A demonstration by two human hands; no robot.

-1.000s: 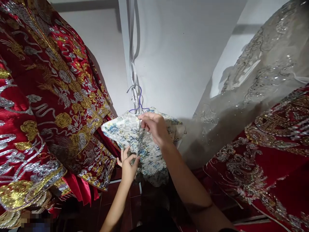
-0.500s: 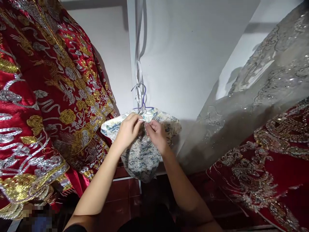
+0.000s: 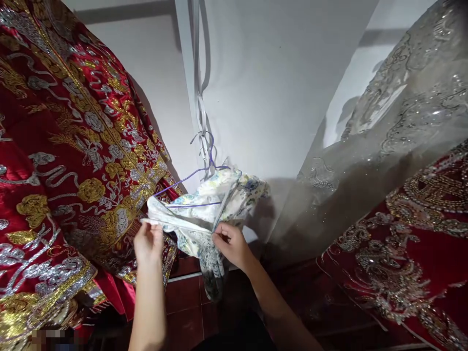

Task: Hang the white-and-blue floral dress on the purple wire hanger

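Both arms are bare all the way from the hands to the bottom edge of the picture. The left hand (image 3: 148, 243) has slender fingers on a slim forearm, and the right hand (image 3: 231, 244) sits on a forearm that looks broader (it lies nearer the camera). A dark mass at the lower edge between the forearms is too shadowed to tell whether it is clothing.

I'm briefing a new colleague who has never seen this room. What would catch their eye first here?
The red robe heavy with gold and silver embroidery fills the left side. In the centre, the left hand and right hand pinch a small blue-and-white floral garment draped on a purple wire hanger. On the right hang a sheer sequinned gown and, below it, red beaded fabric.
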